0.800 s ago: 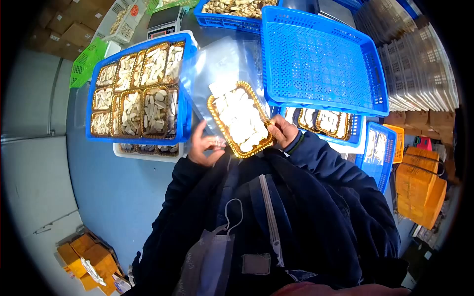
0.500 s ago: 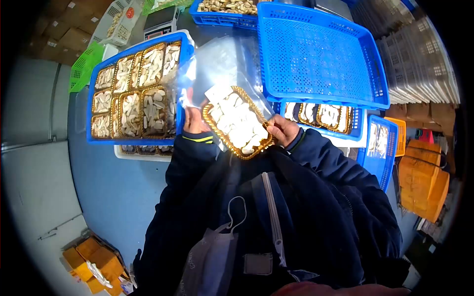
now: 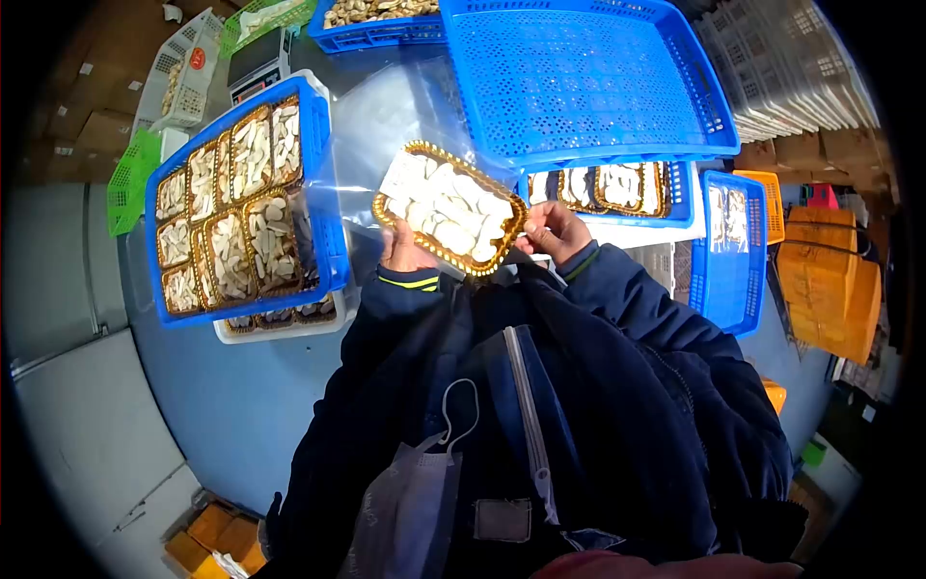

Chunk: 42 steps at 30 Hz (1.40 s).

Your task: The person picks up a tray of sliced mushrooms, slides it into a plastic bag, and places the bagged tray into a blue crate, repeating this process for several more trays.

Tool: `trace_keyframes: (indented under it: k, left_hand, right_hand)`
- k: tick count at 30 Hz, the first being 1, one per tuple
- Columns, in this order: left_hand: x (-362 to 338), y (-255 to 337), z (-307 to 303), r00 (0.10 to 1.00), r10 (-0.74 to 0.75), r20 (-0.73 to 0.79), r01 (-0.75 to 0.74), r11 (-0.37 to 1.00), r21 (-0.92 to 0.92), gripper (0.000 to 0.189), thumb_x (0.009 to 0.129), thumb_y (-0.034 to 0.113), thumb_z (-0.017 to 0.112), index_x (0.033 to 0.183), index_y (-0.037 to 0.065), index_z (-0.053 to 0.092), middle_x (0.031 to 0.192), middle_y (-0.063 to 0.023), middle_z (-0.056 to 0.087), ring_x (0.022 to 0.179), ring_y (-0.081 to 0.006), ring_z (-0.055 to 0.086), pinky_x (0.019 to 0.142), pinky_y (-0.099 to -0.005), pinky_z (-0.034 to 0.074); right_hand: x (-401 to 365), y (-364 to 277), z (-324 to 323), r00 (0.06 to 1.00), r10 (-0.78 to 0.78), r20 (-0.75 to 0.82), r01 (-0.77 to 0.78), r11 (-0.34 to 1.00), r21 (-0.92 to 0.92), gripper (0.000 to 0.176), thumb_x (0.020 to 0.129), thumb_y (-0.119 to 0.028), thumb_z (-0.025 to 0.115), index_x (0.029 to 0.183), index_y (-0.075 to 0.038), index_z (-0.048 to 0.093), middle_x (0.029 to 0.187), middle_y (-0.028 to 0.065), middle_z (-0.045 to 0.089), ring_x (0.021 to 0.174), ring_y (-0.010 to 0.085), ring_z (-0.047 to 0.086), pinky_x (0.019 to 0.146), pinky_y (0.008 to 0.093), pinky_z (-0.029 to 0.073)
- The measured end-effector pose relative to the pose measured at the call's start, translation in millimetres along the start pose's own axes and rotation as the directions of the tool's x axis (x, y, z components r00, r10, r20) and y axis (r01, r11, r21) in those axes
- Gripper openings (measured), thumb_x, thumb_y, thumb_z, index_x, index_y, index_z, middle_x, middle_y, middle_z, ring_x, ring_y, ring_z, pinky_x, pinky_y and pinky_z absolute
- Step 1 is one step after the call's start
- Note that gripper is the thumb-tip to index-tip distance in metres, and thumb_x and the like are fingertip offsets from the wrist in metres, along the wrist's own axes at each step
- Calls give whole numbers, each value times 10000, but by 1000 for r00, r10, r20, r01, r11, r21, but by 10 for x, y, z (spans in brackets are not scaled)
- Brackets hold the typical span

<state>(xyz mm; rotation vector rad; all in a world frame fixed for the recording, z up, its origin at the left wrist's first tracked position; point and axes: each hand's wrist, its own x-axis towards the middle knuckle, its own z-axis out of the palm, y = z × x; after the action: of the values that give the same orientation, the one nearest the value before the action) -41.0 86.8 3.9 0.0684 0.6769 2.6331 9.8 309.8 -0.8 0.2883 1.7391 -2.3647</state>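
Hands (image 3: 557,233) hold a gold tray (image 3: 518,220), its label (image 3: 397,174) unreadable

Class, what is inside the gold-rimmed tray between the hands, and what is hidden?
Pale slices fill the gold-rimmed tray. They cover most of its floor, so anything beneath them cannot be seen.

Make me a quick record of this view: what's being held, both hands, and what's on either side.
Held tray: gold-rimmed, filled with pale slices
Left hand: at the tray's near left edge, grip unclear
Right hand: pinching the tray's right end
Clear bag: beyond the tray; whether it encloses it, unclear
Left side: blue crate with filled trays
Right side: large blue crate, perforated base
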Motion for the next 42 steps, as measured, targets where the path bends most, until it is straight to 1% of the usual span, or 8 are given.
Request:
trace_keyframes:
  k: [6, 14, 16, 21, 26, 30, 34, 42]
  left_hand:
    - [-77, -102, -24, 996, -92, -11, 92, 974, 208, 556, 903, 295, 411, 1354, 116, 140, 1347, -132, 290, 1215, -305, 336, 984, -481, 292]
    - [-137, -344, -400, 868, -489, 83, 490, 818, -303, 428, 937, 230, 342, 1335, 171, 195, 1352, -114, 278, 1204, -274, 359, 936, -424, 372]
    - [-89, -301, -282, 892, -449, 57, 403, 846, 348, 417, 938, 207, 336, 1334, 187, 204, 1354, -109, 277, 1189, -270, 379, 927, -404, 383]
    - [-17, -273, 9, 951, -295, 91, 270, 938, 216, 440, 929, 197, 363, 1337, 161, 205, 1322, -101, 330, 1149, -253, 418, 872, -373, 418]
    - [2, -469, 15, 952, -267, 150, 242, 956, 166, 545, 894, 246, 455, 1352, 146, 175, 1307, -88, 348, 1132, -230, 428, 854, -354, 426]
    - [-22, -477, 103, 925, -344, 160, 301, 922, 243, 584, 867, 176, 512, 1348, 129, 184, 1306, -104, 352, 1139, -242, 430, 878, -351, 420]
    - [96, -592, 277, 880, -396, 262, 318, 901, 297, 566, 844, 205, 555, 1321, 125, 261, 1264, -101, 406, 1093, -211, 475, 881, -309, 433]
    - [246, -958, 566, 855, -448, 261, 345, 868, 356, 470, 840, 67, 520, 1269, 66, 331, 1187, -104, 466, 1040, -238, 517, 840, -317, 457]
  right_hand:
    - [-5, 70, 44, 999, -32, -5, 32, 999, 21, 80, 870, -110, 510, 858, -47, 461, 678, 38, 561, 573, 88, 533, 535, 210, 439]
    - [106, 80, 141, 993, -55, -106, 56, 998, 7, 119, 870, -118, 509, 923, -18, 472, 698, 47, 558, 577, 94, 513, 531, 225, 427]
    - [96, 70, 168, 992, -60, -109, 64, 997, 37, 129, 874, -126, 502, 937, -20, 462, 705, 48, 562, 591, 104, 531, 548, 226, 440]
    - [-35, -232, 229, 958, 76, -277, -47, 993, 110, 215, 887, -228, 480, 986, -44, 427, 885, 89, 564, 797, 163, 585, 669, 286, 491]
    - [9, 64, -6, 896, -427, -120, 295, 776, -558, 122, 822, -130, 583, 855, -46, 501, 808, 28, 527, 713, 99, 515, 639, 231, 429]
    - [-132, -91, 77, 932, -252, -262, 229, 966, -117, 102, 848, -99, 535, 835, -32, 459, 764, 52, 557, 715, 95, 538, 659, 234, 444]
    - [-283, -236, -49, 940, -254, -228, 242, 967, -80, 89, 876, -83, 453, 826, -45, 390, 1006, 119, 532, 798, 156, 577, 736, 295, 499]
    - [-605, -400, -545, 885, -158, -438, 171, 985, -10, 249, 822, -196, 584, 961, -66, 424, 915, 60, 505, 720, 119, 542, 650, 268, 499]
